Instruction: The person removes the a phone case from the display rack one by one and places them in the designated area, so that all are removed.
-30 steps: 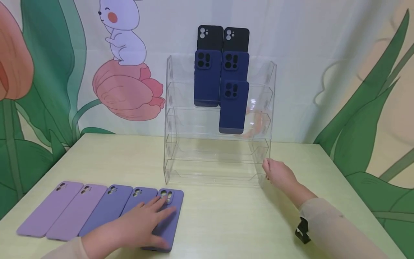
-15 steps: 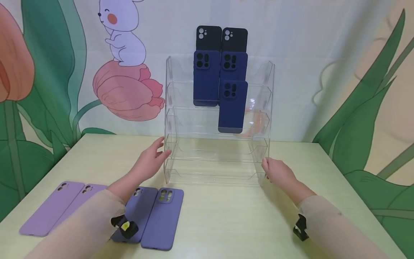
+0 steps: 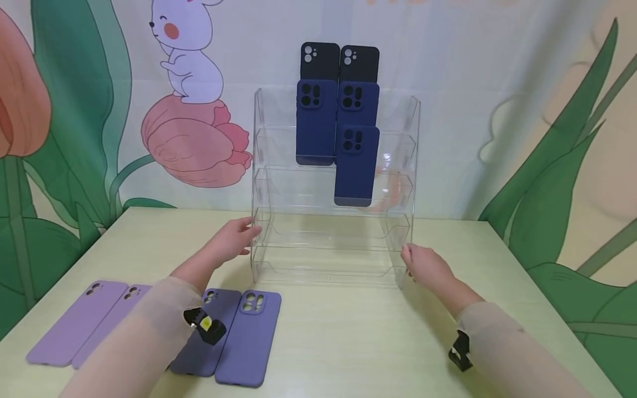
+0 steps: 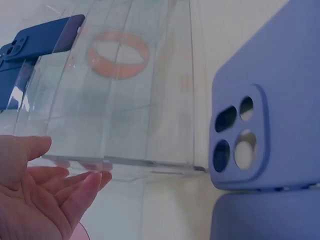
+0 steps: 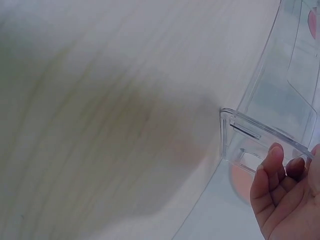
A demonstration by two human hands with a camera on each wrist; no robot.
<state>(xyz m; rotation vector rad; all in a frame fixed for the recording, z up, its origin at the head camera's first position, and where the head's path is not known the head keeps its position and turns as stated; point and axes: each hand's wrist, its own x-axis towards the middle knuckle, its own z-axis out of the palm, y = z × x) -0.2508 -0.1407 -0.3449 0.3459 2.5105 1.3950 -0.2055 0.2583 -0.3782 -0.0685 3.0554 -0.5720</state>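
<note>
A clear acrylic tiered display rack (image 3: 328, 248) stands upright on the table. My left hand (image 3: 230, 240) is at its left side panel; in the left wrist view the thumb and fingers (image 4: 85, 192) lie on either side of the panel's edge. Across from it, my right hand (image 3: 429, 267) grips the right side panel low down, fingers curled in the right wrist view. In the rack's upper tiers stand two black phone cases (image 3: 325, 63) and several navy phone cases (image 3: 355, 174), the lowest one on the right.
Flat on the table at the left lies a row of phone cases: lilac ones (image 3: 79, 323) at the far end, bluish-purple ones (image 3: 249, 345) nearer the rack. My left sleeve (image 3: 144, 331) covers part of the row. A printed curtain (image 3: 458, 138) hangs behind the table.
My left hand has left the rightmost bluish-purple case and moved up to the rack's left side, where its fingers have closed in on the panel. The right hand stays at the right side.
</note>
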